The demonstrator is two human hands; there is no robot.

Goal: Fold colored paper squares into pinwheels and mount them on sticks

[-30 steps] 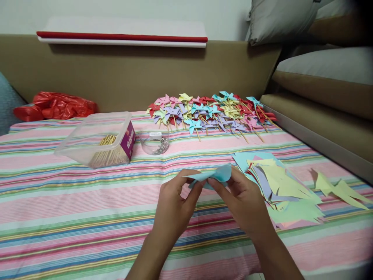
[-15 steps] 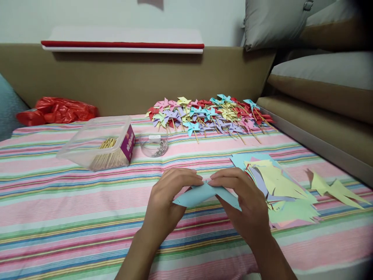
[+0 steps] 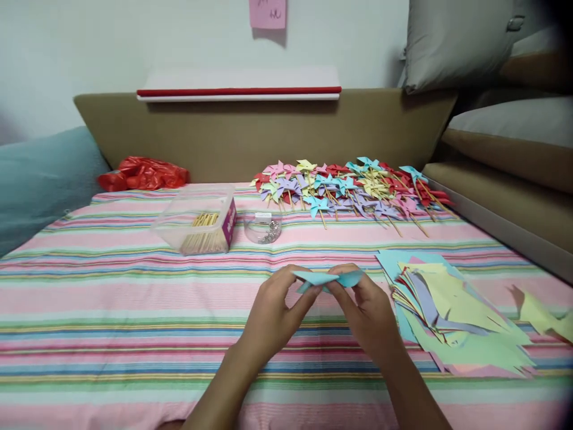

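Note:
Both my hands pinch a light blue paper piece [image 3: 329, 279] above the striped cloth [image 3: 111, 310]. My left hand [image 3: 273, 313] grips its left side with thumb and fingers. My right hand [image 3: 367, 313] grips its right side the same way. The paper is folded at its middle, with pointed flaps out to both sides. A stack of cut coloured paper sheets [image 3: 452, 310] lies just right of my right hand. A heap of finished paper pinwheels on sticks [image 3: 349, 188] lies at the far side of the cloth.
A clear plastic box of wooden sticks [image 3: 201, 227] and a small clear tub of metal pins [image 3: 264, 227] stand left of the pinwheels. Yellow-green paper scraps [image 3: 544, 316] lie at the right. A red plastic bag [image 3: 143, 173] sits far left; cushions [image 3: 452, 42] stand at the right.
The view has tilted up and shifted left. My hands lifted the blue paper slightly and folded its flaps in toward the middle; both hands keep their grip.

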